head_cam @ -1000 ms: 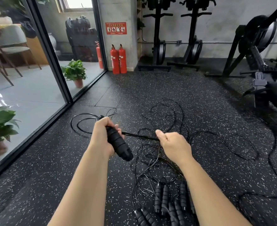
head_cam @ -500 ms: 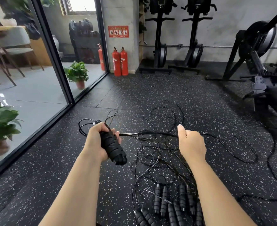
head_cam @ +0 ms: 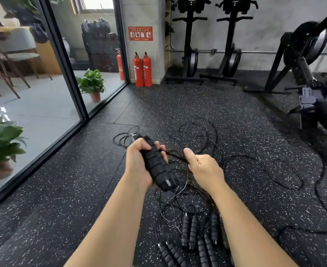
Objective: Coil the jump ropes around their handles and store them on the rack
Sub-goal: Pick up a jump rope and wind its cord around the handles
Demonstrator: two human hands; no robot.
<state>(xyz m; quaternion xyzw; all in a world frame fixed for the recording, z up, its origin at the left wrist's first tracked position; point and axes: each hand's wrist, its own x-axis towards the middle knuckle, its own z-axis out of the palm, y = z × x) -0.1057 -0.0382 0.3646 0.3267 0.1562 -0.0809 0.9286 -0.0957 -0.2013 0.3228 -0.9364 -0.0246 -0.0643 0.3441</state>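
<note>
The left hand [head_cam: 139, 164] wraps its fingers round a pair of black ribbed foam jump-rope handles [head_cam: 157, 166], held together and tilted, with their butt ends pointing down toward the person and their top ends poking out above the fist. Just beyond those top ends, a few loops of thin black cord [head_cam: 125, 137] stick out to the left of the handles. The right hand [head_cam: 203, 168] sits just to the right of the handles, closed into a fist with the thumb raised, and it pinches a taut stretch of thin black rope [head_cam: 175, 157] that runs from the fist back to the handles.

Beneath and beyond the handles, a tangle of loose black rope [head_cam: 255, 164] sprawls over the black rubber floor with white speckles [head_cam: 197, 105], one long loop reaching far to the right of them. Nearer the person than the held handles, several more black foam handles [head_cam: 189, 228] lie in pairs on the floor, partly hidden by the right forearm.

Far beyond the handles, two red fire extinguishers [head_cam: 142, 69] stand against a grey pillar. To the handles' left, a glass wall with a dark frame [head_cam: 62, 60] runs along the floor's edge, with potted green plants [head_cam: 91, 83] behind it.
</note>
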